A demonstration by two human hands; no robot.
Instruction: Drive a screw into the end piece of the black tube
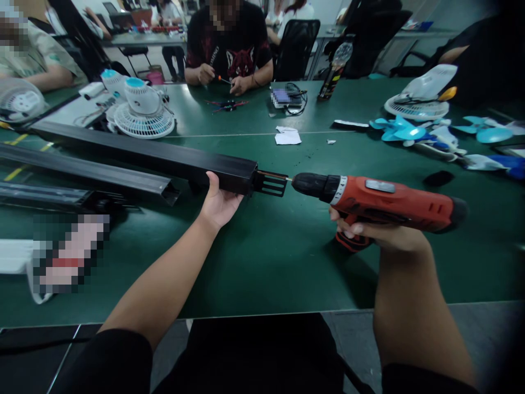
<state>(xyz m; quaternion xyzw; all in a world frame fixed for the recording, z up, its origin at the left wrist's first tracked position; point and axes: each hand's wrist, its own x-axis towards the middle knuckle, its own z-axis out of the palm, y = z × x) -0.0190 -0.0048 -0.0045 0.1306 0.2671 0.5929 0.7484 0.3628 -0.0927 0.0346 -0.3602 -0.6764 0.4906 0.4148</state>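
Observation:
A long black rectangular housing [184,162] lies across the left of the table, its right end gripped from below by my left hand [221,205], thumb up along the near side. From that end sticks out a slotted black bracket [270,185]. My right hand [369,230] is wrapped around the handle of a red and black cordless drill [394,202], held level and pointing left. The drill's thin bit [288,179] meets the bracket's upper edge; whether it sits in a screw I cannot tell.
More black profiles [82,169] lie to the left, near a blurred-out rectangular item [76,251]. Fan parts [143,112] stand behind them; blue fan blades [397,129] lie at right. Across the green table [266,262], a person [229,49] holds a screwdriver. A bottle [334,68] stands beyond.

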